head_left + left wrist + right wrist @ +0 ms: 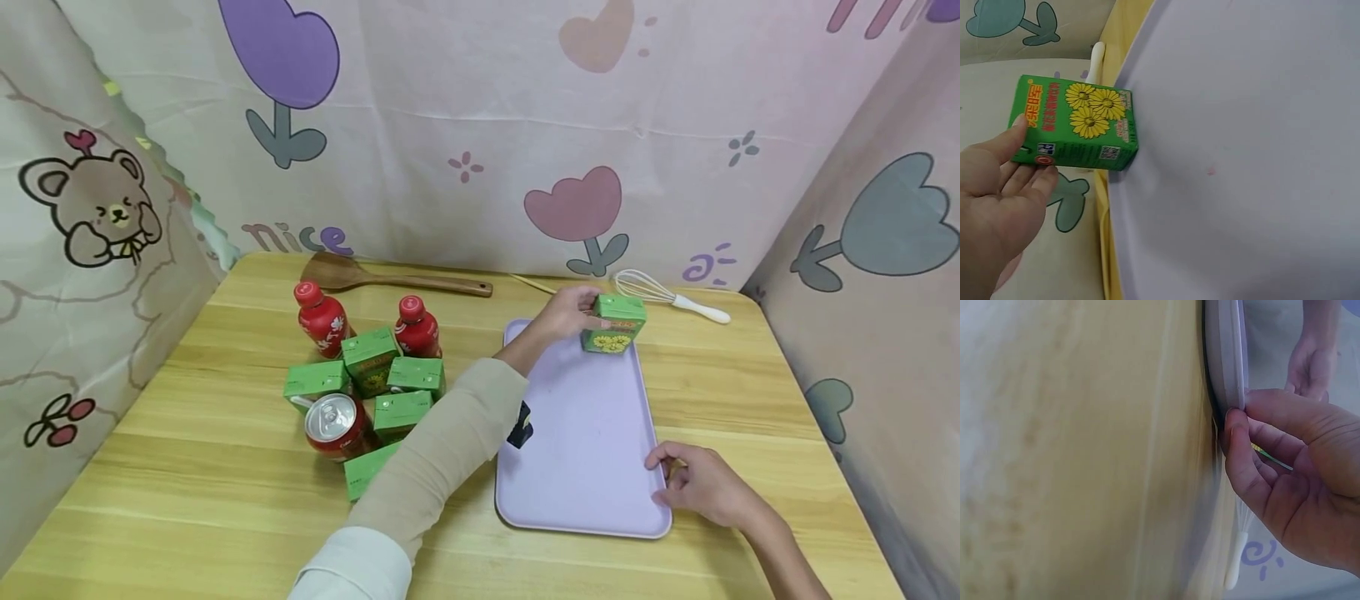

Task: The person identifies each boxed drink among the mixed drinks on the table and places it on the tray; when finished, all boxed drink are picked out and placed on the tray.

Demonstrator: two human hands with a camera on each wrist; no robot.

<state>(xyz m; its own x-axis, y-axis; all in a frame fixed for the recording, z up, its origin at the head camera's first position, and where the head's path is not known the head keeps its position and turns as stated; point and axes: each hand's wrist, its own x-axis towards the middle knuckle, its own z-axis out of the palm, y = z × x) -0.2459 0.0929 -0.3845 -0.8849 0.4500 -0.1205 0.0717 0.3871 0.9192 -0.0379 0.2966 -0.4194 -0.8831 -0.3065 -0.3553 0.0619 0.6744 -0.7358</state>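
Observation:
My left hand (564, 315) pinches a green drink carton (618, 325) with yellow flowers at the far right corner of the lilac tray (581, 450). In the left wrist view, the thumb lies over one end of the carton (1075, 122) and the fingers sit along its side; its other end is right at the tray rim. My right hand (705, 483) pinches the tray's right edge near the front corner, thumb and fingertips on the rim (1227, 356). A small black item (520, 427) shows at the tray's left side, partly hidden by the left sleeve.
Left of the tray stand several green cartons (403, 412), a red cola can (337, 427) and two red bottles (324, 321). A wooden spatula (420, 282) lies along the back edge. A whisk (675, 298) lies behind the tray; curtains enclose the table.

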